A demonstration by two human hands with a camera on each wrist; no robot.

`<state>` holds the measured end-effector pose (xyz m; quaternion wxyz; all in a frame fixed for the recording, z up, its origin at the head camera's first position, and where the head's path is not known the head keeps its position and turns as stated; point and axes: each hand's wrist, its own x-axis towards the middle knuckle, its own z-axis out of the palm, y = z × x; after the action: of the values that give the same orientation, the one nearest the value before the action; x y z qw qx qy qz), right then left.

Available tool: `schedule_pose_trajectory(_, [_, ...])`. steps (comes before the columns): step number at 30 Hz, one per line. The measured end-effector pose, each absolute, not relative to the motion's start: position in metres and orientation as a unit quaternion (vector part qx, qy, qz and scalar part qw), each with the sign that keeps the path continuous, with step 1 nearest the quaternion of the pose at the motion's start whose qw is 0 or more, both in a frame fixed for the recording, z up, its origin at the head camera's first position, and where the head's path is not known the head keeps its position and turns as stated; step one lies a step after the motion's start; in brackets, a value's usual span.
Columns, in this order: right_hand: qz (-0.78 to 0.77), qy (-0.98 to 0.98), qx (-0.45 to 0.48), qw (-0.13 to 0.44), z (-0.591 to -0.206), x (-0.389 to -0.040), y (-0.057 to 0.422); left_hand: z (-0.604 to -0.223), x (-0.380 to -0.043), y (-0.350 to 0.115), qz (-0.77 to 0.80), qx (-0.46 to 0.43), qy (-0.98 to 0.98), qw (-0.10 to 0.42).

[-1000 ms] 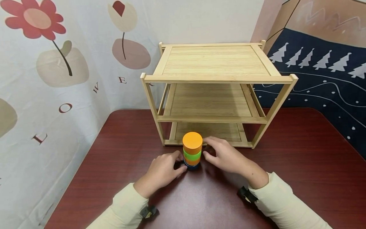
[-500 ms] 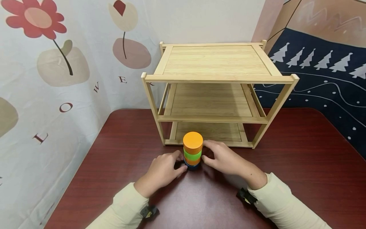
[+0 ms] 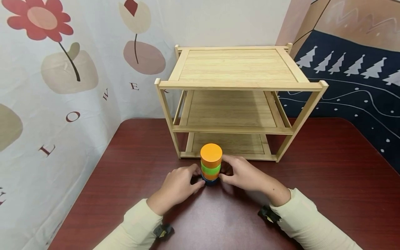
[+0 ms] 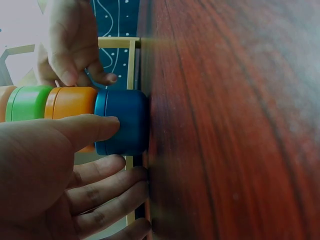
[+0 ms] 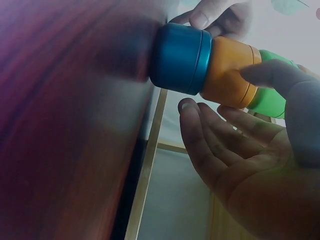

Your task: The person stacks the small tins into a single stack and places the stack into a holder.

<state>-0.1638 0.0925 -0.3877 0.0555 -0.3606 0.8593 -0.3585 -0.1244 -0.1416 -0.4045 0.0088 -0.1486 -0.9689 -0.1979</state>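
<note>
A stack of small lidded round jars stands upright on the table: a blue jar (image 4: 132, 107) at the bottom, an orange jar (image 5: 227, 70) on it, then a green jar (image 3: 211, 169), with another orange jar (image 3: 211, 153) on top. My left hand (image 3: 176, 184) holds the blue jar from the left, thumb on its near side and fingers round the far side. From the right, my right hand (image 3: 247, 173) surrounds the lower orange jar, its thumb at the near side and index fingertip at the opposite side. Its other fingers are spread loosely below the index finger.
Right behind the stack stands a three-tier wooden shelf (image 3: 237, 86) on the dark red table (image 3: 131, 163). Printed cloth (image 3: 103, 62) hangs along the left and back. Each sleeve has a small black device (image 3: 268, 213) at the wrist.
My right hand has drawn in to the stack, its thumb moving left until it reaches the lower orange jar. The left hand and the jars have stayed put.
</note>
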Motion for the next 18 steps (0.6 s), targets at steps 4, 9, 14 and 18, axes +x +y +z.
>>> schedule_pose_trajectory(4, [-0.370,0.852,-0.364,0.066,-0.3887,-0.1636,0.0921,-0.4042,-0.1244,-0.1411,-0.198,-0.149,-0.969,0.013])
schedule_pose_trajectory(9, [-0.397,0.840,-0.361,0.084,-0.3903,-0.1627,0.0908,-0.4043,-0.1242,-0.1410,-0.197,-0.149,-0.969,0.013])
schedule_pose_trajectory(14, [-0.408,0.837,-0.353,0.094,-0.3913,-0.1622,0.0897,-0.4043,-0.1239,-0.1411,-0.197,-0.149,-0.969,0.013])
schedule_pose_trajectory(18, [-0.409,0.839,-0.345,0.102,-0.3910,-0.1615,0.0886,-0.4041,-0.1236,-0.1410,-0.199,-0.149,-0.969,0.013])
